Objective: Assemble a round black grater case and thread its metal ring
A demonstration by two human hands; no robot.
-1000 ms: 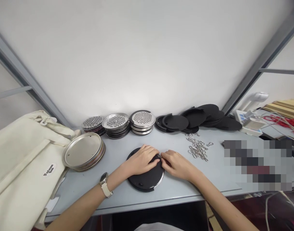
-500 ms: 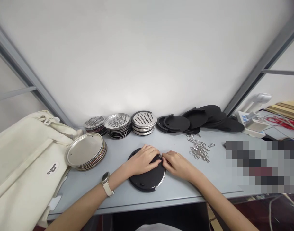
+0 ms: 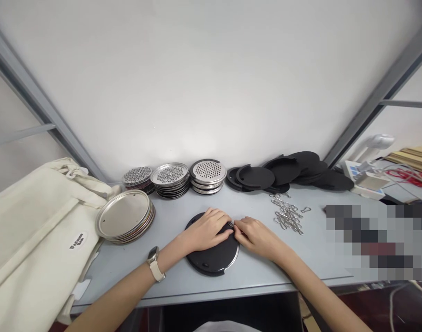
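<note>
The black round disc (image 3: 214, 256) lies flat on the table (image 3: 262, 272), its silver edge showing from about three to five o'clock. The left hand (image 3: 208, 232) lies across its upper part, fingers bent; whether they grip the disc or only press on it, I cannot tell. At the disc's two o'clock, the right hand (image 3: 254, 236) has thumb and forefinger closed on a small metal clip (image 3: 231, 224), mostly hidden.

The clip is small and smooth-looking, so it could spring from that pinch. If the left hand's pressure is light, a sideways pull could swivel the disc, and the table's front edge is near at six o'clock. Beyond two o'clock, loose clips (image 3: 288, 216) lie tangled; the right forearm could scatter them if it swings outward.
</note>
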